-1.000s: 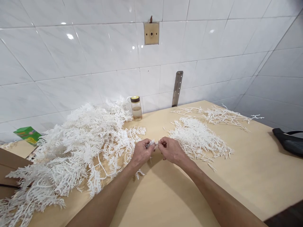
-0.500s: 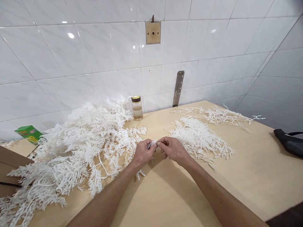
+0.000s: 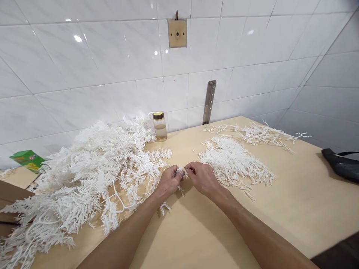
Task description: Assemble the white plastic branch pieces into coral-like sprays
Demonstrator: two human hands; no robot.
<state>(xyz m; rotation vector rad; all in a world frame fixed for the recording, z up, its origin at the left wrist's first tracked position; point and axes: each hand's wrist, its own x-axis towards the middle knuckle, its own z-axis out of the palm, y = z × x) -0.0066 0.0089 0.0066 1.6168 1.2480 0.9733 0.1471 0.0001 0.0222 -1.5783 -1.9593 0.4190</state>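
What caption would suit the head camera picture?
Hands work at a white sprig between a large feathery pile and a smaller white heap.

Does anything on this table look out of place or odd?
Mildly: a small white sprig lies by the left forearm, apart from the big white pile, so it looks stray. The bottle stands upright and capped.

This looks like a work room, with white sprigs (image 3: 92,164) heaped on a table (image 3: 190,239) by tiled walls (image 3: 112,56)
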